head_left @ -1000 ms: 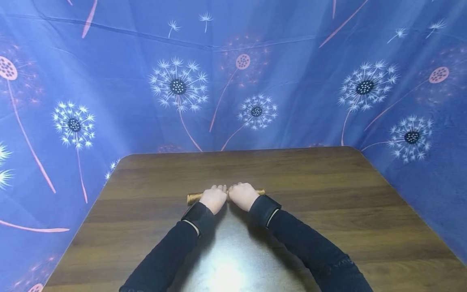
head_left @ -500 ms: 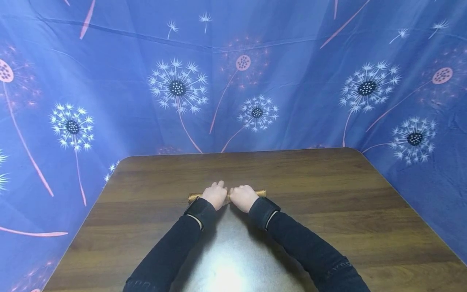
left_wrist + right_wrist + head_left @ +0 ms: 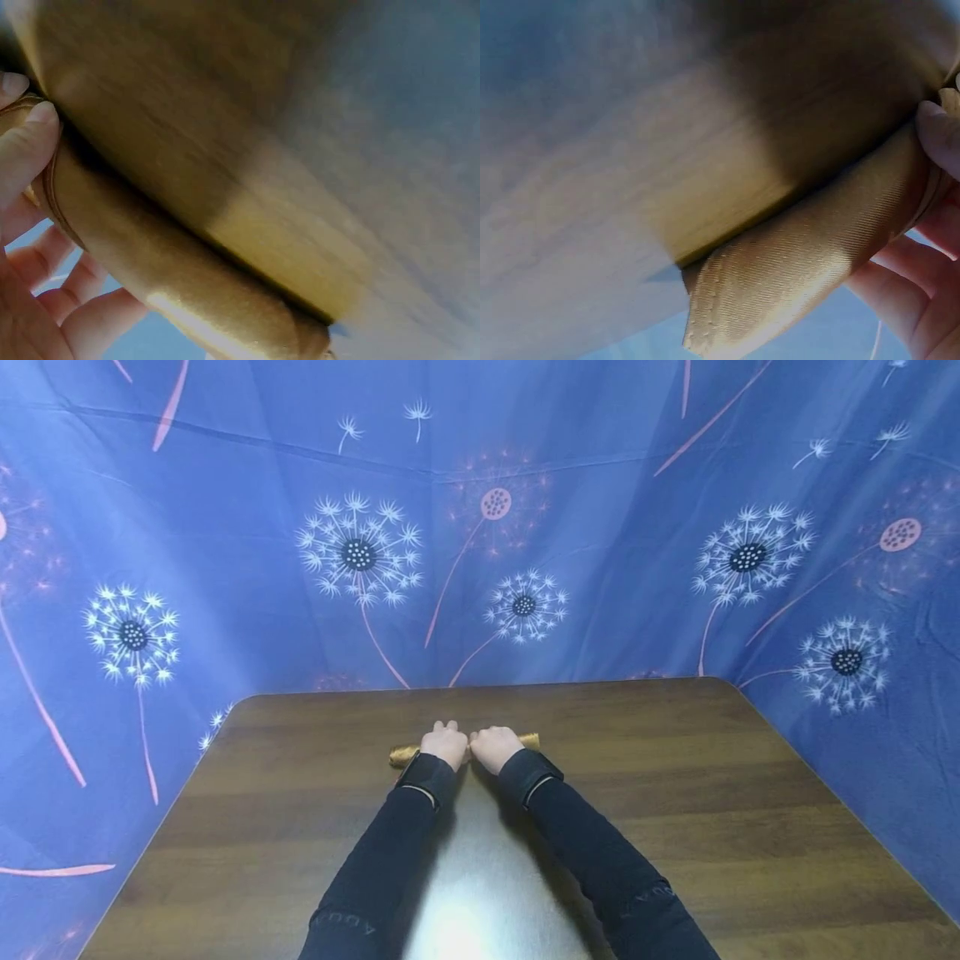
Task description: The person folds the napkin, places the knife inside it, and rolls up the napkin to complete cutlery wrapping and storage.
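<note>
A roll of shiny golden-brown cloth [image 3: 403,756] lies crosswise on the table, both ends sticking out past the hands. My left hand [image 3: 446,747] holds it near the middle, thumb [image 3: 30,146] on the near side and fingers [image 3: 101,319] behind. Close beside it, my right hand [image 3: 495,748] grips the roll in the same way, its thumb [image 3: 939,135] pressing the near side. Thin brown lines, like a cord or a folded edge, curve round the roll [image 3: 172,255] by the left thumb. A stitched hem shows at the right end of the cloth [image 3: 802,240]. The hands hide the roll's middle.
The wooden table [image 3: 675,827] has a bright light reflection near its front. A blue curtain [image 3: 615,543] with dandelion prints hangs behind and along both sides. Both wrists wear dark bands over dark sleeves [image 3: 600,868].
Both hands have moved a little farther from the body along with the roll. My left forearm has swung inward, and the left fingers point more forward. The head view has tilted slightly up.
</note>
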Demonstrator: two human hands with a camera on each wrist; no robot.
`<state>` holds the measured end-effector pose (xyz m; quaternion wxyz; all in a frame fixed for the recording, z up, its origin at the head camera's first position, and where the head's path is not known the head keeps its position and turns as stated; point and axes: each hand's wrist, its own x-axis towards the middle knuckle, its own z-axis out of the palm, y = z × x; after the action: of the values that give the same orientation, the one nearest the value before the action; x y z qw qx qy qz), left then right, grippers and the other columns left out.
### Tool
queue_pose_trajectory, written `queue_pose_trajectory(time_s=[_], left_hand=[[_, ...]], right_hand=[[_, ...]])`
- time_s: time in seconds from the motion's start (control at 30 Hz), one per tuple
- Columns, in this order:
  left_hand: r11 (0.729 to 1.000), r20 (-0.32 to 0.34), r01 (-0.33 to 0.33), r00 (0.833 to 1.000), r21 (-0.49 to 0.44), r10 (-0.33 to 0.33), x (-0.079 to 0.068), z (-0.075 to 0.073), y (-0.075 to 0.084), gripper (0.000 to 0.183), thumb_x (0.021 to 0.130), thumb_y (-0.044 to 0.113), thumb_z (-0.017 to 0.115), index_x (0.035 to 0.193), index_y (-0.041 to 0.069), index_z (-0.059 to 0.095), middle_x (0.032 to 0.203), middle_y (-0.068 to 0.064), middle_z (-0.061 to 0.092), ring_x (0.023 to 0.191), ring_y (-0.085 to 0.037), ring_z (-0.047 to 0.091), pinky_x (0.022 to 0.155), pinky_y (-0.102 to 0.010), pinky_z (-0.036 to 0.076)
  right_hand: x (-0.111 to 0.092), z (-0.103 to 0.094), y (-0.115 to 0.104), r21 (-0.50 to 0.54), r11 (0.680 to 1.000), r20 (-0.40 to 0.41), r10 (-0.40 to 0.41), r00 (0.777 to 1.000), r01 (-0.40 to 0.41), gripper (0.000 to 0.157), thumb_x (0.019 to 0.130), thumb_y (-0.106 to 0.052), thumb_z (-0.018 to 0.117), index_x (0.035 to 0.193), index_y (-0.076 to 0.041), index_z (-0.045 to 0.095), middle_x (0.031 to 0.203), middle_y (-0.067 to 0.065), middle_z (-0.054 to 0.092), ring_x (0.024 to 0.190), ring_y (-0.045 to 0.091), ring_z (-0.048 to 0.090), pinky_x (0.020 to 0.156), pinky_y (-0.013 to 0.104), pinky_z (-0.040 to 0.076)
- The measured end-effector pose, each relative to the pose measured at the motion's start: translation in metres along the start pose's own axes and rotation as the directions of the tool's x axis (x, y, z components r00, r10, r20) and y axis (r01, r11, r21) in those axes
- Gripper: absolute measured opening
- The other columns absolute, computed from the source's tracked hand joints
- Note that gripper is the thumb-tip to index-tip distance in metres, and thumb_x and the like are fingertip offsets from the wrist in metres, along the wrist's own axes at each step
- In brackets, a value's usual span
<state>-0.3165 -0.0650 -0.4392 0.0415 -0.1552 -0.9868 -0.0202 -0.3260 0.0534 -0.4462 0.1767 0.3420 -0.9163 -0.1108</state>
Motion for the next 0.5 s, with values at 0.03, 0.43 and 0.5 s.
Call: queue_pose_trajectory(time_s=[0.03, 0.43, 0.5], left_hand=[[1.000, -0.002, 0.006, 1.000, -0.010, -0.006, 0.0014, 0.0011, -0.0001, 0.010, 0.078, 0.012, 0.060, 0.083, 0.012, 0.069, 0.093, -0.010, 0.053, 0.089, -0.029, 0.047, 0.061, -0.042, 0.049], [0.999, -0.056, -0.003, 0.998, -0.047, 0.001, 0.0054, 0.0059, -0.0041, 0.027, 0.076, 0.020, 0.067, 0.094, 0.000, 0.063, 0.093, -0.013, 0.052, 0.089, -0.031, 0.047, 0.063, -0.042, 0.049], [0.998, -0.073, -0.029, 0.997, -0.048, 0.026, 0.0002, 0.0082, -0.0064, 0.040, 0.073, 0.029, 0.070, 0.098, -0.001, 0.061, 0.093, -0.014, 0.052, 0.088, -0.031, 0.048, 0.066, -0.041, 0.048]], right_hand=[[0.0007, 0.0002, 0.0003, 0.006, 1.000, 0.004, 0.008, 1.000, -0.008, 0.007, 0.072, -0.006, 0.062, 0.068, -0.011, 0.061, 0.063, 0.001, 0.060, 0.055, 0.018, 0.058, 0.048, 0.032, 0.047], [-0.0005, -0.0027, 0.0071, 0.076, 0.992, 0.059, 0.097, 0.993, -0.102, 0.014, 0.076, -0.017, 0.064, 0.083, -0.006, 0.061, 0.076, 0.006, 0.063, 0.068, 0.023, 0.059, 0.056, 0.036, 0.048], [-0.0049, -0.0060, 0.0069, 0.114, 0.987, 0.090, 0.106, 0.990, -0.116, 0.028, 0.075, -0.024, 0.067, 0.093, -0.004, 0.061, 0.085, 0.008, 0.063, 0.077, 0.025, 0.060, 0.067, 0.038, 0.048]])
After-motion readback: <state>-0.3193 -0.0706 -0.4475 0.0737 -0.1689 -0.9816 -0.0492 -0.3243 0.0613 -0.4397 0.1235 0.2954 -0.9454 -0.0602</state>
